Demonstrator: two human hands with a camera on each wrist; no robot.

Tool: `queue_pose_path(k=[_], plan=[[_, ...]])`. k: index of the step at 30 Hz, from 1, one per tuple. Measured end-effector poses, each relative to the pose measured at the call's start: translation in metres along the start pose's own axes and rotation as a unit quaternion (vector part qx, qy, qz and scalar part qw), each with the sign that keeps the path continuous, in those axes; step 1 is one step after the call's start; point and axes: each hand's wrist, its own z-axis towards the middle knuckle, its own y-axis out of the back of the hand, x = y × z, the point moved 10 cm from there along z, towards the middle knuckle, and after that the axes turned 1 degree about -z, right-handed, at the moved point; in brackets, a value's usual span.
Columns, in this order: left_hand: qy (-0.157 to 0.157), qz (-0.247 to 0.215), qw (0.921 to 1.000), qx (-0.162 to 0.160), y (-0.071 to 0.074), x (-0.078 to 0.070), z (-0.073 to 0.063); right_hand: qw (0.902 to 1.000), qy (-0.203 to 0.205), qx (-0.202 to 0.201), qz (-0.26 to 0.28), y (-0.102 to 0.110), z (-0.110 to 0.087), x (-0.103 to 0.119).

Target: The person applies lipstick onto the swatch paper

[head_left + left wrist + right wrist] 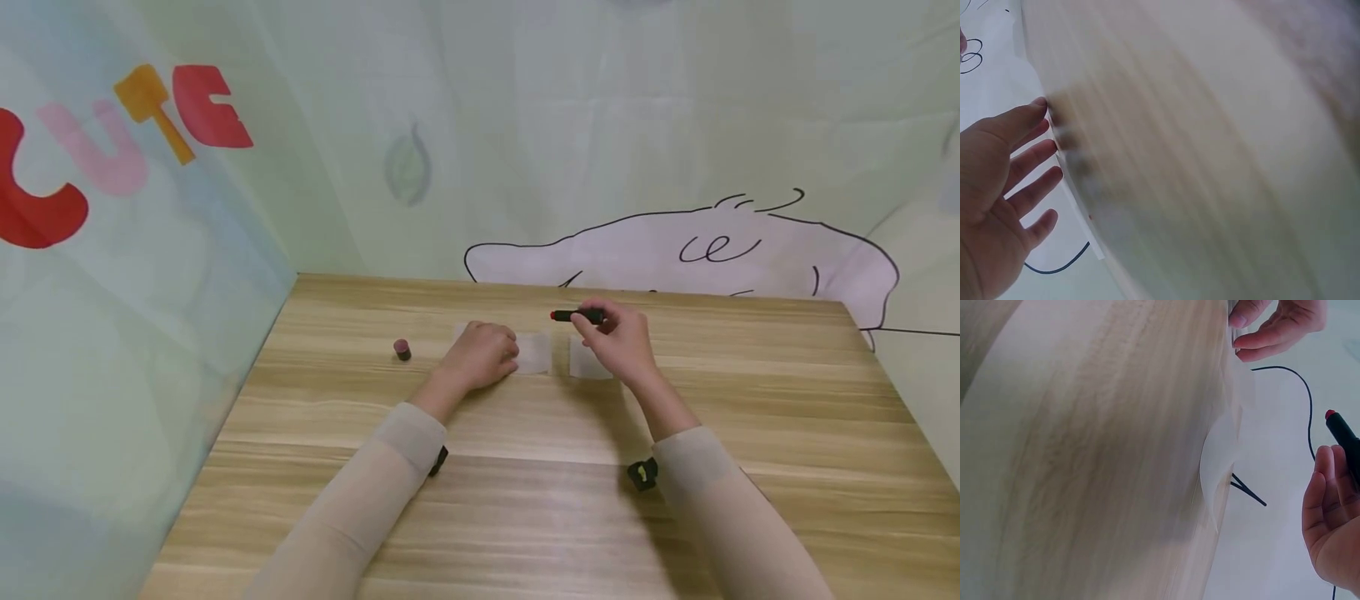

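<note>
My right hand [619,340] holds a black marker [567,316] with a red tip pointing left, raised above the table. Its dark barrel and red tip also show in the right wrist view, beside the curled fingers [1329,481]. With loosely extended fingers, my left hand [483,357] rests on a white slip of paper [536,354], covering much of it. In the left wrist view those fingertips [1040,103] touch down at the surface. A second white slip [588,362] lies below my right hand, partly hidden by it.
A small dark cylinder [402,350] with a pink top stands left of my left hand on the wooden table [517,517]. Printed cloth walls [585,150] rise behind and at the left. Black devices [642,474] sit by both wrists.
</note>
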Motion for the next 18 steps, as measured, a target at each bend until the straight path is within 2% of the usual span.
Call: queue_pose_path(k=[10, 18], plan=[[0.011, -0.007, 0.9998, 0.014, -0.002, 0.002, 0.000, 0.9995, 0.003, 0.021, -0.024, -0.018, 0.003, -0.003], [0.021, 0.002, 0.9997, 0.016, -0.002, 0.003, -0.001, 0.9951, 0.010, 0.066, -0.073, -0.042, 0.008, -0.005]])
